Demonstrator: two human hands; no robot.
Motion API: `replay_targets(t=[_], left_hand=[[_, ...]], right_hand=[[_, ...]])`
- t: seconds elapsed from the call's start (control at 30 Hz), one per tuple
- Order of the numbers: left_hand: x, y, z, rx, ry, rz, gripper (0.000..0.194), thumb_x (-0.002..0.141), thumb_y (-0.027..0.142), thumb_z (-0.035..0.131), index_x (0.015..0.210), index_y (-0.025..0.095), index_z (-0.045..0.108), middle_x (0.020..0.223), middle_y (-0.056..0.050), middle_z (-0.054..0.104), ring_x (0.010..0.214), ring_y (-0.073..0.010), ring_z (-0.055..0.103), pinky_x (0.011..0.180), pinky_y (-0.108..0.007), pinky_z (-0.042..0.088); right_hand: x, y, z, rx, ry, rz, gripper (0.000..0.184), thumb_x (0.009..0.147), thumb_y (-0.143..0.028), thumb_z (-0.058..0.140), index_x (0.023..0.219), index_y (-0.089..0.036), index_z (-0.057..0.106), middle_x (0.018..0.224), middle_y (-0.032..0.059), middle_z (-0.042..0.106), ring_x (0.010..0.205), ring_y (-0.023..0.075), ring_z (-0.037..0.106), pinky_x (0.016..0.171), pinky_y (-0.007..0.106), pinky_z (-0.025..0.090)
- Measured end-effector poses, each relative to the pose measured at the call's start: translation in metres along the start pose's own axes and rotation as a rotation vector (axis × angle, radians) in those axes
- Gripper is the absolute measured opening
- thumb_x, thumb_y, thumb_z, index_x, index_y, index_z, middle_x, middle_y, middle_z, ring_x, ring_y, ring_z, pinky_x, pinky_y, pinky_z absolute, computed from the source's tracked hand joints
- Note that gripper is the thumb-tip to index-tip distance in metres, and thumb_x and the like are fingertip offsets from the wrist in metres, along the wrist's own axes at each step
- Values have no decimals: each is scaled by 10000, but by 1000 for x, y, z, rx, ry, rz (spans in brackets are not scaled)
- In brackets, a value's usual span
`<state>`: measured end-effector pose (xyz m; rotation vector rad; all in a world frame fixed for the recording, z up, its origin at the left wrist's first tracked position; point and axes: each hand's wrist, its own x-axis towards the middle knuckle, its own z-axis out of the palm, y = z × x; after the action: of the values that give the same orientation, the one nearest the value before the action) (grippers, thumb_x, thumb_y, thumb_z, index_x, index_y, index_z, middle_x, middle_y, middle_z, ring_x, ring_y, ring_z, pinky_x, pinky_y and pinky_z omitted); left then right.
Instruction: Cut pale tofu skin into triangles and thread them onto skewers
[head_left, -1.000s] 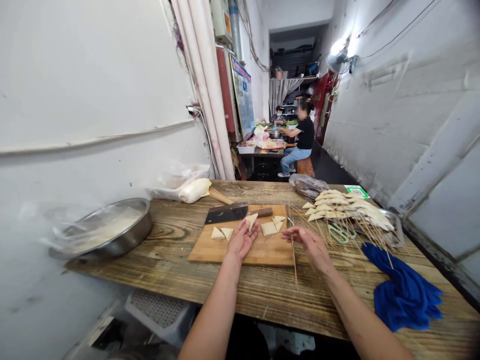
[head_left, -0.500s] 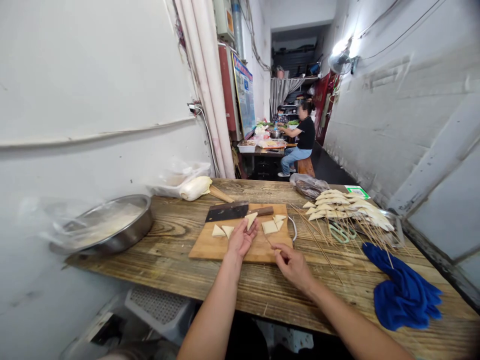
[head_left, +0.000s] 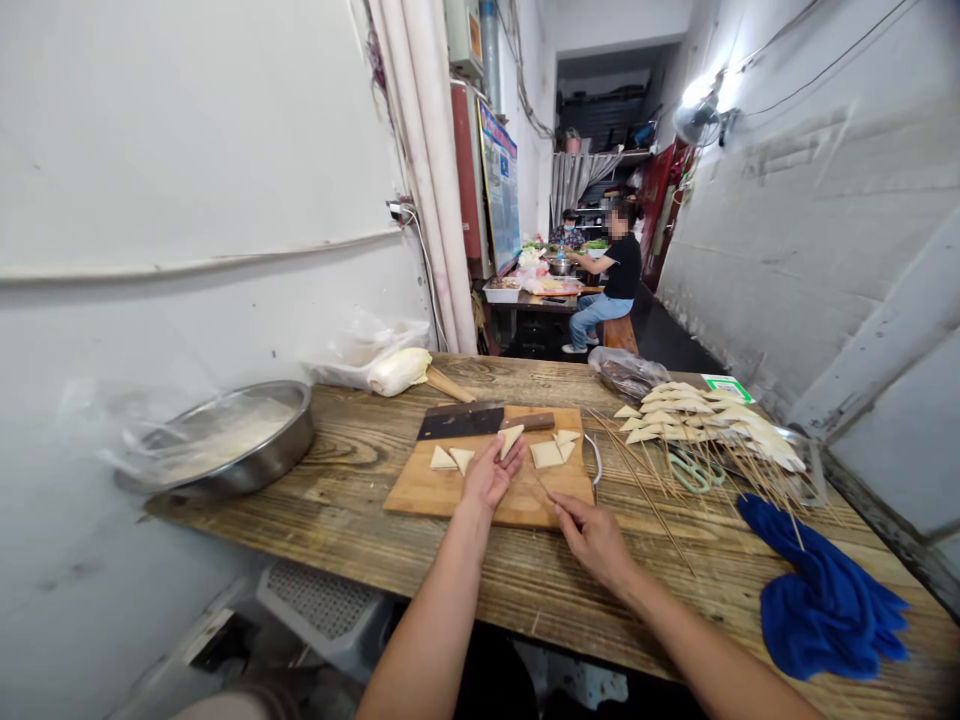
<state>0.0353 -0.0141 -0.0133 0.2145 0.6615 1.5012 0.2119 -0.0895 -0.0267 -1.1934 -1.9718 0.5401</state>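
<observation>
My left hand [head_left: 489, 478], palm up over the cutting board [head_left: 429, 496], holds a pale triangle of what looks like tofu [head_left: 512, 437] between thumb and fingers. In my right hand [head_left: 598, 541], near the board's front right corner, a thin bamboo skewer [head_left: 541, 486] is pinched, its tip pointing toward the left hand. More pale triangles [head_left: 442, 458] lie left of my left hand, partly hidden by it. A square piece [head_left: 547, 455] and several small triangles [head_left: 567, 438] lie on the board's right side. A cleaver [head_left: 463, 424] rests along the back of the board.
Skewered pale triangles [head_left: 694, 412] are piled at the right, with loose skewers [head_left: 646, 500], green-handled scissors [head_left: 694, 475] and a blue cloth [head_left: 825, 600] nearby. A metal basin [head_left: 274, 455] stands left. A cabbage-like vegetable [head_left: 400, 372] lies behind. Two people sit at a far table.
The camera view has turned slightly left, so the scene sits farther right. My hands keep their holds on the tofu triangle and the skewer; the right fingers look slightly more extended.
</observation>
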Motion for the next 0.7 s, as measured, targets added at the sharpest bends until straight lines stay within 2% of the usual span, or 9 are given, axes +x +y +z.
replay_targets(t=[0.1, 0.47, 0.7], left_hand=[[1, 0, 0, 16, 5, -8, 58, 799, 87, 556, 843, 87, 595, 894, -141, 684, 852, -234, 663, 732, -336, 556], [1, -1, -1, 47, -10, -15, 60, 794, 91, 560, 848, 93, 588, 869, -147, 686, 814, -225, 671, 724, -334, 559], [0, -2, -2, 66, -31, -1, 61, 792, 88, 560, 848, 88, 584, 874, -156, 685, 804, -230, 673, 736, -348, 556]], right_hand=[[0, 1, 0, 14, 6, -8, 329, 853, -276, 429, 1069, -180, 657, 1016, 66, 676, 861, 197, 665, 765, 305, 530], [0, 3, 2, 21, 8, -2, 314, 853, -268, 437, 1067, -210, 658, 1008, 52, 677, 829, 193, 671, 743, 302, 536], [0, 4, 2, 38, 5, 9, 327, 851, -277, 433, 1066, -178, 659, 1014, 66, 675, 846, 200, 668, 767, 314, 534]])
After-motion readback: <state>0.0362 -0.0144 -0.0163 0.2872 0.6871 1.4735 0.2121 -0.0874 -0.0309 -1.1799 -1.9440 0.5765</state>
